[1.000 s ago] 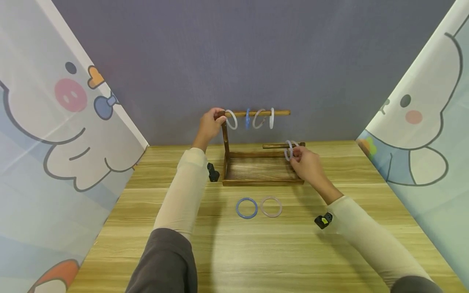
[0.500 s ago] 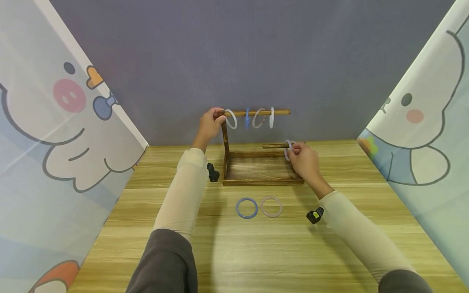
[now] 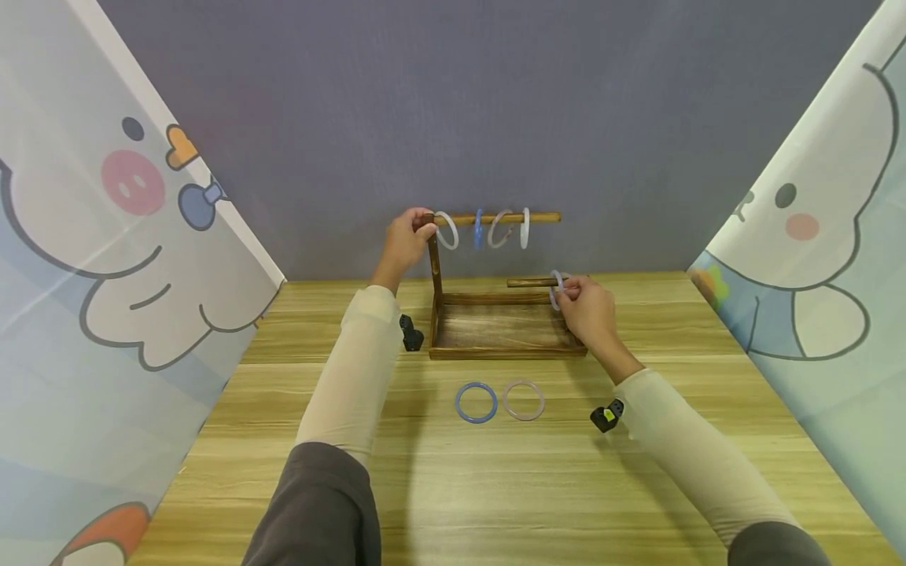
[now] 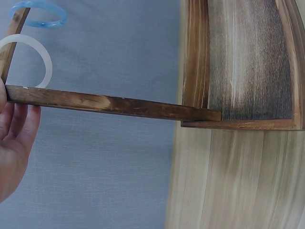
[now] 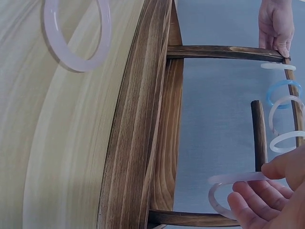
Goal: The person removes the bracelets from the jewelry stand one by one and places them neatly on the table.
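My left hand (image 3: pixel 406 242) grips the top corner of a dark wooden bangle rack (image 3: pixel 508 354), where the left post meets the upper bar. My right hand (image 3: pixel 591 314) is at the lower bar (image 3: pixel 529 283), pinching a lavender bangle (image 5: pixel 233 178) that hangs round it. Another pale bangle (image 5: pixel 213 199) hangs close behind, partly hidden by my fingers. From the upper bar hang several bangles: a white one (image 3: pixel 455 237) beside my left hand, a blue one (image 3: pixel 478 231), a pale one (image 3: pixel 492 234) and a white one (image 3: pixel 524 229).
On the wooden table (image 3: pixel 510 487), in front of the rack, lie a blue bangle (image 3: pixel 476 421) and a pale pink bangle (image 3: pixel 524 419). A grey backdrop (image 3: pixel 481 102) stands behind the rack. Printed cartoon panels flank both sides.
My right hand has shifted slightly left and up along the lower bar, its fingers now at the lavender bangle. The left hand has stayed on the rack's corner.
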`<state>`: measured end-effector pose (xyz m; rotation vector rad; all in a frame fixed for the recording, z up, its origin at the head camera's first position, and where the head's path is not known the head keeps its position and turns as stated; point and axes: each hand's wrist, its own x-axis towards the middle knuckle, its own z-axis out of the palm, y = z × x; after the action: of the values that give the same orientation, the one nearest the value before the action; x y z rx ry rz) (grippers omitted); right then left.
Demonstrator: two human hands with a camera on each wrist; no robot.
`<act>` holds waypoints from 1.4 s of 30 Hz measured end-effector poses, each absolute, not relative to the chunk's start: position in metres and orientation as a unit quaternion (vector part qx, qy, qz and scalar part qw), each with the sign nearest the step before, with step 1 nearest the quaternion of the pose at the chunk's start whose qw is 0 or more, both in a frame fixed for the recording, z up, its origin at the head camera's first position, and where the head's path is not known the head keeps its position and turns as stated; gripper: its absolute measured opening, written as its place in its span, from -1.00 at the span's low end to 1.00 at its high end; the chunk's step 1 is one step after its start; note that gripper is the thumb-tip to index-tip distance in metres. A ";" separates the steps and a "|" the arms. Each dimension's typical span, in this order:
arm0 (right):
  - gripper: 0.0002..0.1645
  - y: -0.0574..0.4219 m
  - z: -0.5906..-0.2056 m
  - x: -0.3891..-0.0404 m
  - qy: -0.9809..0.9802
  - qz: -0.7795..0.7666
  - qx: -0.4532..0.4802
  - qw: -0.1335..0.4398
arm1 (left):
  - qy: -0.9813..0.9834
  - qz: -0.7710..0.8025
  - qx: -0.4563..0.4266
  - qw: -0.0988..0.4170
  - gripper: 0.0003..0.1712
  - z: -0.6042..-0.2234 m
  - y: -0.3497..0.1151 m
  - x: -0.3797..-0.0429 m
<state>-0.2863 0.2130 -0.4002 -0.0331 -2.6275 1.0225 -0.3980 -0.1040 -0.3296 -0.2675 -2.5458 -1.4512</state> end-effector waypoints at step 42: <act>-0.72 0.202 -0.397 -0.287 -0.912 0.367 0.002 0.185 | -0.860 -0.493 -0.090 0.091 -0.68 -0.331 -0.105 -0.400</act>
<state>-0.2871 0.2021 -0.3972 0.0055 -2.5693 1.0336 -0.4001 -0.1049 -0.3310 -0.2688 -2.5563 -1.4657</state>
